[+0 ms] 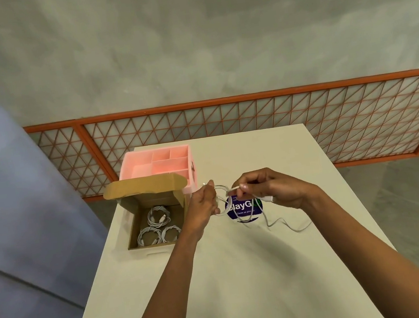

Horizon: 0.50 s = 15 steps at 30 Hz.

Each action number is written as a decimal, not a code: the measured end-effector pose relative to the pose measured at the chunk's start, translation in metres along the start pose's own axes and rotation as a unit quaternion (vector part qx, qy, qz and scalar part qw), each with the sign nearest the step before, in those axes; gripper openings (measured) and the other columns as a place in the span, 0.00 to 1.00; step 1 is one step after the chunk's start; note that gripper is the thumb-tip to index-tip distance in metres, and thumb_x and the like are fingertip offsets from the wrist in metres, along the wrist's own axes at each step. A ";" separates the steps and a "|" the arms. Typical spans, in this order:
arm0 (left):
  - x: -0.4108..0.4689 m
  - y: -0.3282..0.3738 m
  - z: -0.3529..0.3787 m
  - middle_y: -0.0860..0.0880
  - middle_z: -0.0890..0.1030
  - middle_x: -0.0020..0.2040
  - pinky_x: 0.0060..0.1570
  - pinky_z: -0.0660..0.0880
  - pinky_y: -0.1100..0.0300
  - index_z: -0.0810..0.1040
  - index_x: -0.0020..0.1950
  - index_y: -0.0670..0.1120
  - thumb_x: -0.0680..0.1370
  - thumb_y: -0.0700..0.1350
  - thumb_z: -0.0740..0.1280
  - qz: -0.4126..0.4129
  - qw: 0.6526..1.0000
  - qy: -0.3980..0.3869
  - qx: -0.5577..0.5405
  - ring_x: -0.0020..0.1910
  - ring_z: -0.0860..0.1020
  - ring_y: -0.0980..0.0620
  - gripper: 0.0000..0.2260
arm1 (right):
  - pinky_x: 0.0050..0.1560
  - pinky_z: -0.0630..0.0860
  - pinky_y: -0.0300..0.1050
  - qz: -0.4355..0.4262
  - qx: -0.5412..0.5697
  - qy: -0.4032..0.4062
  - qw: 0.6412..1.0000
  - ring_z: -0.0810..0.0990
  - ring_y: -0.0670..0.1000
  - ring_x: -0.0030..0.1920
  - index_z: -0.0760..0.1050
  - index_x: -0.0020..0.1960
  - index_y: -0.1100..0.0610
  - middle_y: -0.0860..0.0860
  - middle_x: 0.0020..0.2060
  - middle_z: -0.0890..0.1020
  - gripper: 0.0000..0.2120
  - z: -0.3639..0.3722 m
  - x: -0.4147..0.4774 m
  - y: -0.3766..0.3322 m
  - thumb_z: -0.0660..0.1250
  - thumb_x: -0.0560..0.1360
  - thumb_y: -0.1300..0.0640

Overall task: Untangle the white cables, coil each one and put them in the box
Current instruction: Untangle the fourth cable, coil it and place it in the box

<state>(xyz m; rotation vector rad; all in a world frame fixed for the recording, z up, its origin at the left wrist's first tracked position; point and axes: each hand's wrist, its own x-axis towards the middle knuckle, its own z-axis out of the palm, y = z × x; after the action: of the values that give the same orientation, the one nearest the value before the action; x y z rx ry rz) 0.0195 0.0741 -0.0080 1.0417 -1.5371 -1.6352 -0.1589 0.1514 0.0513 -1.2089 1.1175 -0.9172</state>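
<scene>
White cable [298, 231] hangs looped between both hands, above the middle of the table [247, 283]. From my remote seat I see the open cardboard box [152, 199] just left of the hands, with three coiled cables [158, 216] inside. A pink organizer [137, 159] sits behind it. The left hand [203, 202] covers part of the box's right wall. A round purple sticker [245, 207] lies under the loops. The left hand's curled fingers grip one stretch, and the right hand [269, 188] pinches the plug end. The cable is thin and slack, its tail snaking rightward across the table.
</scene>
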 end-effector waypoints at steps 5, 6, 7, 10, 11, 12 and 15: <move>-0.003 0.002 -0.001 0.55 0.58 0.25 0.28 0.63 0.64 0.62 0.32 0.49 0.83 0.46 0.57 -0.008 0.998 0.016 -0.059 0.24 0.57 0.58 0.19 | 0.56 0.79 0.44 0.032 0.165 0.099 0.981 0.82 0.57 0.54 0.70 0.36 0.63 0.62 0.47 0.80 0.12 0.001 -0.001 0.001 0.55 0.77 0.69; -0.003 0.002 0.001 0.56 0.58 0.25 0.28 0.62 0.63 0.62 0.32 0.49 0.83 0.46 0.58 -0.015 0.997 0.022 -0.068 0.24 0.57 0.58 0.19 | 0.54 0.80 0.43 0.047 0.161 0.117 0.979 0.83 0.57 0.52 0.70 0.35 0.63 0.61 0.45 0.80 0.13 0.002 -0.001 0.000 0.55 0.77 0.70; -0.003 0.001 0.003 0.56 0.58 0.25 0.29 0.61 0.63 0.62 0.32 0.49 0.83 0.46 0.58 -0.021 0.996 0.030 -0.077 0.24 0.57 0.58 0.18 | 0.52 0.81 0.42 0.062 0.147 0.126 0.979 0.84 0.57 0.50 0.71 0.35 0.63 0.60 0.42 0.80 0.13 0.002 0.000 -0.002 0.56 0.77 0.70; -0.002 0.000 0.006 0.56 0.59 0.25 0.29 0.62 0.62 0.65 0.31 0.49 0.82 0.46 0.60 -0.005 0.998 0.039 -0.056 0.24 0.58 0.57 0.18 | 0.51 0.81 0.43 0.096 0.084 0.124 0.984 0.84 0.56 0.46 0.76 0.34 0.64 0.56 0.32 0.81 0.16 0.004 0.001 -0.007 0.58 0.78 0.68; -0.001 -0.001 0.006 0.55 0.60 0.25 0.29 0.64 0.63 0.67 0.30 0.50 0.81 0.48 0.62 0.009 0.999 0.041 -0.035 0.24 0.60 0.57 0.18 | 0.50 0.81 0.42 0.101 0.072 0.124 0.985 0.84 0.55 0.45 0.78 0.34 0.63 0.55 0.31 0.82 0.17 0.005 0.002 -0.008 0.59 0.78 0.68; 0.000 -0.002 0.007 0.55 0.61 0.24 0.29 0.65 0.63 0.69 0.30 0.51 0.81 0.48 0.62 0.019 0.999 0.044 -0.020 0.24 0.60 0.57 0.18 | 0.47 0.82 0.41 0.107 0.066 0.128 0.984 0.84 0.54 0.43 0.78 0.36 0.63 0.55 0.31 0.82 0.15 0.007 0.002 -0.009 0.59 0.78 0.68; 0.002 -0.004 0.008 0.54 0.61 0.25 0.29 0.65 0.63 0.66 0.32 0.48 0.81 0.48 0.60 0.028 0.998 0.059 -0.021 0.25 0.60 0.56 0.18 | 0.34 0.78 0.34 0.139 0.040 0.144 0.979 0.85 0.49 0.38 0.76 0.35 0.65 0.56 0.32 0.84 0.11 0.014 0.004 -0.008 0.62 0.76 0.70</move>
<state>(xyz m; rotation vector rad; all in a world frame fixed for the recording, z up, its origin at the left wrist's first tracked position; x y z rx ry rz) 0.0121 0.0769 -0.0119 1.0445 -1.4359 -1.5352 -0.1441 0.1494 0.0587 -0.8431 1.4256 -0.9286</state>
